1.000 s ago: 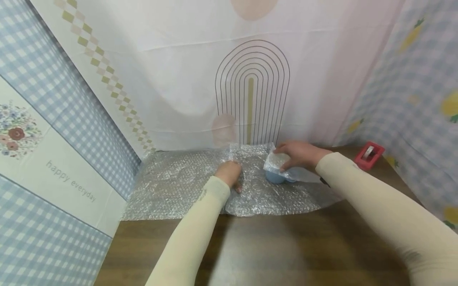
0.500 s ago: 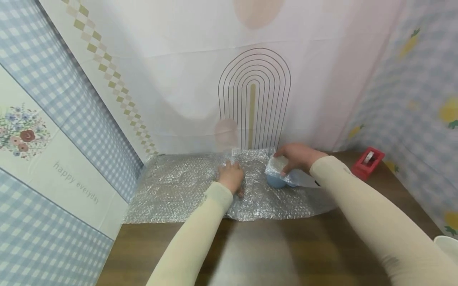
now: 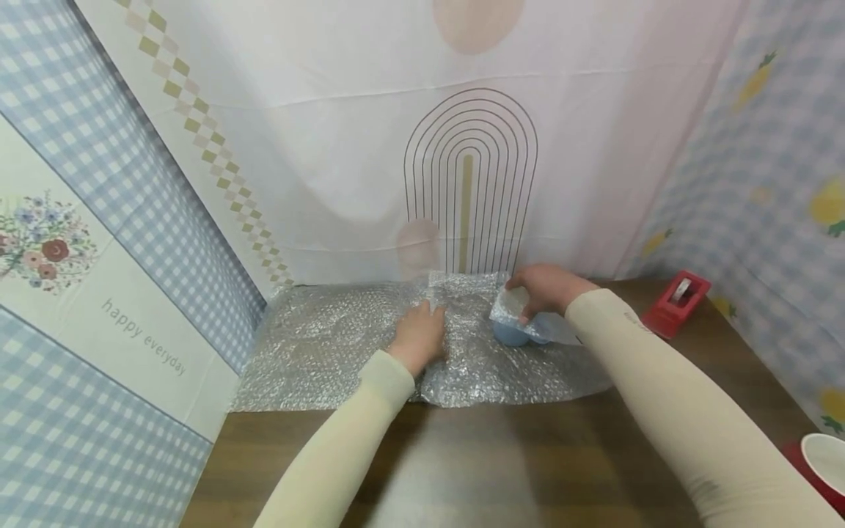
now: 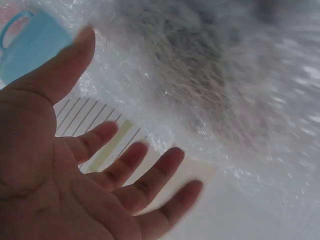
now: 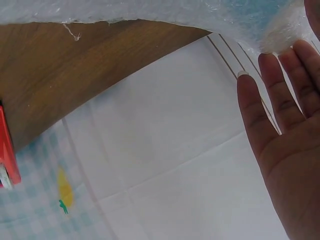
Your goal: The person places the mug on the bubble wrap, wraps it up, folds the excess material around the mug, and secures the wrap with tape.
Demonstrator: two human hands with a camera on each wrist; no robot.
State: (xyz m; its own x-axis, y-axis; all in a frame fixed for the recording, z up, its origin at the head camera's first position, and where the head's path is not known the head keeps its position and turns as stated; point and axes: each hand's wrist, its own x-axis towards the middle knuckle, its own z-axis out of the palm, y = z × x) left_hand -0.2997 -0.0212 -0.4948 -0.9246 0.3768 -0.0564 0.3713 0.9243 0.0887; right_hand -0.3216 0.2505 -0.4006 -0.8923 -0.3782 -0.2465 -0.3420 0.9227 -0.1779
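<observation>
A sheet of bubble wrap (image 3: 317, 345) lies along the back of the table. On its right part stands a light blue mug (image 3: 510, 335), its handle visible in the left wrist view, with a flap of the wrap folded over its top. My right hand (image 3: 545, 288) grips the covered mug from above, thumb and fingers on either side. In the right wrist view its fingertips (image 5: 270, 60) touch the wrap. My left hand (image 3: 420, 336) is left of the mug, just over the wrap, fingers spread and holding nothing. Whether it touches the wrap cannot be told.
A red tape dispenser (image 3: 676, 302) sits at the right back of the wooden table (image 3: 475, 462). At the lower right edge, a white cup-like rim (image 3: 825, 458) shows beside something red. A patterned cloth (image 3: 330, 147) hangs right behind the wrap.
My left hand pressed on the wrap with bent fingers, then straightened them and drew slightly left. The right hand stays on the covered mug. The white rim has come into view.
</observation>
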